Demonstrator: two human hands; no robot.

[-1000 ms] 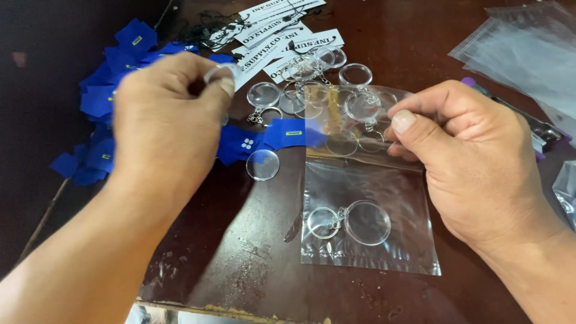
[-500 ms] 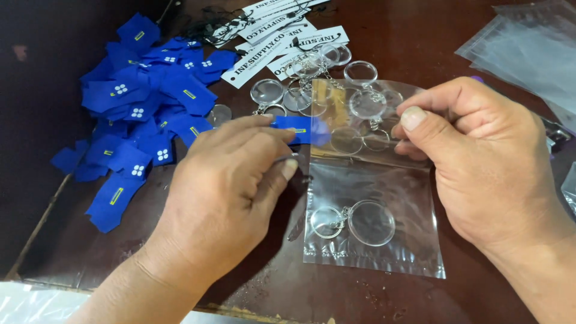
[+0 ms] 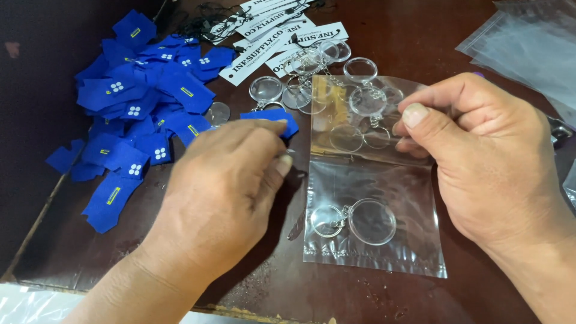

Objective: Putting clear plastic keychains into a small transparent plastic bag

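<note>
Blue fabric tag (image 3: 269,118), pinched at the fingertips of the left hand (image 3: 225,186), sat closer to the mouth of the clear plastic bag (image 3: 375,198) than half a second before, when the same hand lay lower, fingers curled over the tag. Moved, judging by that, toward slipping the tag into the bag. Left hand half closed, thumb and forefinger pressed on the tag's near edge. Right hand (image 3: 480,162) loosely curled, thumb on top, holding the bag's upper edge against the worktop (image 3: 336,294), fingers partly hidden under the film. Lying inside the bag near its bottom: a clear round keyring (image 3: 354,221). More clear keyrings (image 3: 312,84) above, beside white paper labels (image 3: 282,36); a pile of blue tags (image 3: 138,114) well to the left.
</note>
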